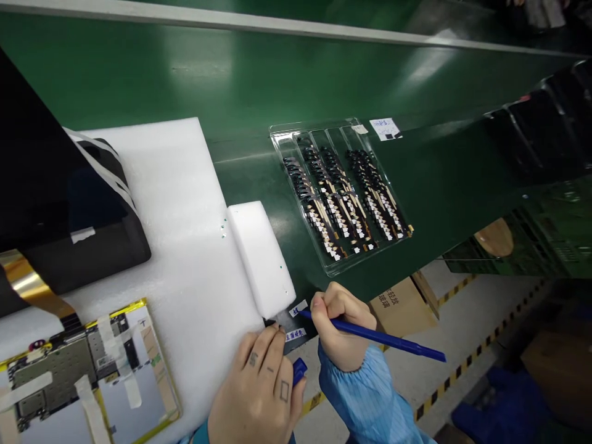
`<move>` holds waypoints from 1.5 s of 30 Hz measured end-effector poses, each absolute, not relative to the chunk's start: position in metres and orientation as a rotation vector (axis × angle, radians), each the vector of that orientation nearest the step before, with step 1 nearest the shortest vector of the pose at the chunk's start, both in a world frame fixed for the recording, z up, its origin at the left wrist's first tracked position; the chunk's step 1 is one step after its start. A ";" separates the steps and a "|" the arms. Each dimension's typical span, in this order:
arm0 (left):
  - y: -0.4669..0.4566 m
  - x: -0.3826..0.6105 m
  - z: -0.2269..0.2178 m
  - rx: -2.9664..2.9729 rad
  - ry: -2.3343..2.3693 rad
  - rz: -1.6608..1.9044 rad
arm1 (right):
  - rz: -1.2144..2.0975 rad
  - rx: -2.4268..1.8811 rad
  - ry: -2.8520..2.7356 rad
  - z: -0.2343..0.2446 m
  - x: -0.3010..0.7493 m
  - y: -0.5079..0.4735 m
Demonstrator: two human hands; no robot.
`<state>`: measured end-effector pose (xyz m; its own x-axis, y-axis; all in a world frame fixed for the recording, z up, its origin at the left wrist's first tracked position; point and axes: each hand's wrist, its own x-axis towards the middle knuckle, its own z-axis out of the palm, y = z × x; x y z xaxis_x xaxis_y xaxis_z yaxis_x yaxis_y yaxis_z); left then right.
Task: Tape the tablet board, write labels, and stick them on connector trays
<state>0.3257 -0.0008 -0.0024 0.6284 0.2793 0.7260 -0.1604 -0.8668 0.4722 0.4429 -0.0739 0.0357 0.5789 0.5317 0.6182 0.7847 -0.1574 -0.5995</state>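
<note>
My right hand (346, 322) is closed round a blue pen (391, 339), its tip on a small white label (297, 308). A second handwritten label (295, 335) lies just below it; both are on a dark flat piece (303, 342) at the bench edge. My left hand (259, 388) pins a blue pen cap (300, 370) between thumb and fingers, while its fingertips rest on the near side of the dark piece. Above them sits a white foam block (261, 259) beside the large white foam sheet (185, 345).
A clear plastic tray (333, 268) of small flex-cable parts lies on the green bench (250, 166), with a handwritten note (385, 129) beyond it. On the foam sheet are a black screen (69, 185) and an opened tablet body (92, 376). A cardboard box (402, 308) stands below.
</note>
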 end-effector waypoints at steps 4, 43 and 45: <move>-0.001 0.326 -0.003 2.347 0.087 1.165 | -0.339 -1.825 -1.062 0.035 0.444 -0.075; 0.000 0.328 -0.002 2.326 0.096 1.192 | -0.254 -1.829 -1.038 0.036 0.452 -0.077; -0.001 0.328 -0.003 2.339 0.092 1.163 | -0.266 -1.833 -1.048 0.037 0.451 -0.077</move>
